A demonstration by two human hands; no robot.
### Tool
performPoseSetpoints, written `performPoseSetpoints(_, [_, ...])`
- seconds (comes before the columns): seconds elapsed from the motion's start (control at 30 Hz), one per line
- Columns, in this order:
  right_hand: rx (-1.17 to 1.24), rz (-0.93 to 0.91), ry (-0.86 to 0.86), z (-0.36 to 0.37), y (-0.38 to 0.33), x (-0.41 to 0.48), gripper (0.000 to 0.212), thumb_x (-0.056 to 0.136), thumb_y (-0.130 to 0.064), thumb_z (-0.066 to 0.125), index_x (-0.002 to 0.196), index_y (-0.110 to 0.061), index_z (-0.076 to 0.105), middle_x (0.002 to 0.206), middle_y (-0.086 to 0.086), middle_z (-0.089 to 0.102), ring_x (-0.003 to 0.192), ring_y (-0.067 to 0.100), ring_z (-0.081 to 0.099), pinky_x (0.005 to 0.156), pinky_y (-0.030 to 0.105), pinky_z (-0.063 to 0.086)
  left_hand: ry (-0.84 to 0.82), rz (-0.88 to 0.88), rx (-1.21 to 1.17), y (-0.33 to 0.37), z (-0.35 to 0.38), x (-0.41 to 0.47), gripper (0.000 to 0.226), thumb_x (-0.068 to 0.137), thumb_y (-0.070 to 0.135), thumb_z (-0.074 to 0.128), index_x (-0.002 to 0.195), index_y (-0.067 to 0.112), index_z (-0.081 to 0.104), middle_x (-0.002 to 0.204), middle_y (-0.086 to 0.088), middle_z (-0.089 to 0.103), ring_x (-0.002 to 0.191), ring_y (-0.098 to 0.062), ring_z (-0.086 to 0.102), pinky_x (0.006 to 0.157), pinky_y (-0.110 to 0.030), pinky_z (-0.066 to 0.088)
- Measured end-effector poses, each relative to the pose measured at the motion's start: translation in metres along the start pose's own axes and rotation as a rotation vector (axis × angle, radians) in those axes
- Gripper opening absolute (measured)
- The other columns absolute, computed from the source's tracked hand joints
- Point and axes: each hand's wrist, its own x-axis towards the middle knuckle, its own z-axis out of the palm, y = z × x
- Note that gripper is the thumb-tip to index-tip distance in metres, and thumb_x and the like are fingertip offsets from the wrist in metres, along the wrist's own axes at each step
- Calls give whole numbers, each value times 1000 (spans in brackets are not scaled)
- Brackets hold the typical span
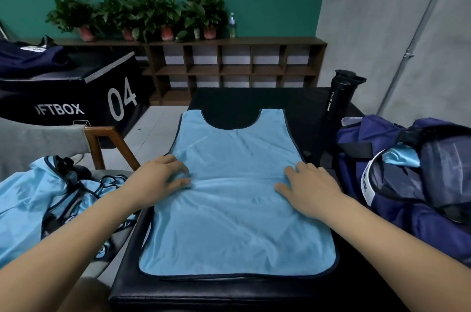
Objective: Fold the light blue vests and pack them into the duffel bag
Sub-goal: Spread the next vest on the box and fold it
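Closest to you, the hem of the light blue vest (237, 197) lies just inside the front edge of the black padded bench (178, 294). The vest is spread flat, one layer, neck hole pointing away from you. No fold is in it yet, so my read is that you are at the smoothing stage, about to make the first fold.

Your left hand (158, 176) sits on the vest's left edge about halfway up, fingers lightly bent and resting on the cloth. Small creases run from under them, but I see no fabric actually pinched. Your right hand (311, 186) lies flat and spread near the right edge, palm down, gripping nothing.

The next move likely calls for pinching one side edge and carrying it across the middle while the other palm keeps the slippery cloth from sliding.

To your left, a loose pile of vests (23, 199) waits on a wooden chair (102, 143). To your right, the navy duffel bag (407, 222) stands open just beside the bench, with a bit of light blue cloth (401, 156) already inside. Keep your finished fold narrow enough for that opening.

Beyond the bag stands a black bottle (339, 100). Farther off are a black box (76, 97) marked 04 and a shelf (229, 67) topped with plants (142, 11).
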Motion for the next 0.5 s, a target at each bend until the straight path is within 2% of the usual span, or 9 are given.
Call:
performPoseSetpoints(0.1, [104,-85,19,-7,-14,33,72,109,-64,24,169,-25,16,171,8,25,158,28,24,124,44,26,7,23,47,1,7,33,61,96,76,44,145,40,54,149,16,47,135,-16,51,111,-40,44])
performPoseSetpoints(0.2, [193,-97,-34,-3,-27,70,74,110,-65,20,171,-28,3,178,6,3,164,27,5,130,45,15,-42,-30,65,5,19,64,66,101,67,52,160,40,38,167,12,34,151,-18,38,121,-40,35])
performPoseSetpoints(0.27, [176,-64,-92,4,-25,93,70,110,-64,21,170,-30,8,176,9,8,160,33,14,127,48,23,-107,-76,57,1,23,79,73,99,72,50,162,41,32,166,13,35,149,-19,41,120,-41,37])
performPoseSetpoints(0.37, [20,-6,-177,6,-5,126,54,110,-54,25,160,-34,26,158,16,29,136,42,37,105,48,44,-206,-144,-6,-17,15,99,81,91,80,57,159,43,35,153,16,41,139,-18,49,112,-39,43])
performPoseSetpoints(0.47, [-64,8,-209,-9,9,156,65,98,-60,12,151,-35,39,142,10,46,114,36,45,93,44,47,-274,-151,40,-33,1,124,76,82,86,62,145,46,50,132,14,50,120,-17,59,104,-42,51])
performPoseSetpoints(0.5, [-58,21,-210,-17,10,167,61,102,-59,15,146,-32,46,136,7,51,108,33,48,91,42,48,-269,-147,49,-37,-2,135,70,82,85,63,138,44,55,125,14,55,116,-17,60,101,-42,52])
